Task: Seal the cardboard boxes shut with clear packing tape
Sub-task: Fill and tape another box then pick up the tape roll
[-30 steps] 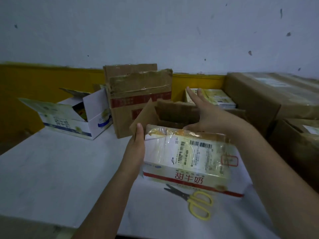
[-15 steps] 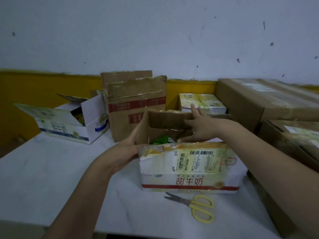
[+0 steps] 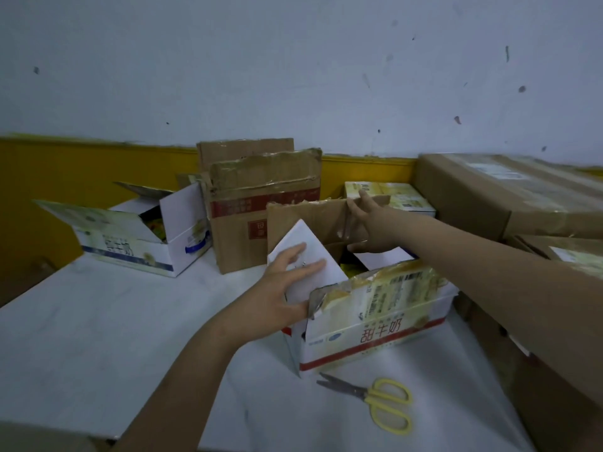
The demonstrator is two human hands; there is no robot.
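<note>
A white and yellow printed carton with red lettering stands open on the white table, its flaps raised. My left hand presses flat against the outside of the white left side flap, fingers straight. My right hand reaches across the carton's opening and holds the brown far flap near its top edge, thumb spread below. Something yellow shows inside the carton. No roll of tape is in sight.
Yellow-handled scissors lie on the table just in front of the carton. A tall open brown box and an open white carton stand behind to the left. Large brown boxes are stacked at the right, a small closed carton behind.
The carton has turned slightly, its left end nearer me. My left hand moved from the corner up onto the white side flap. My right hand rose to the top of the far flap.
</note>
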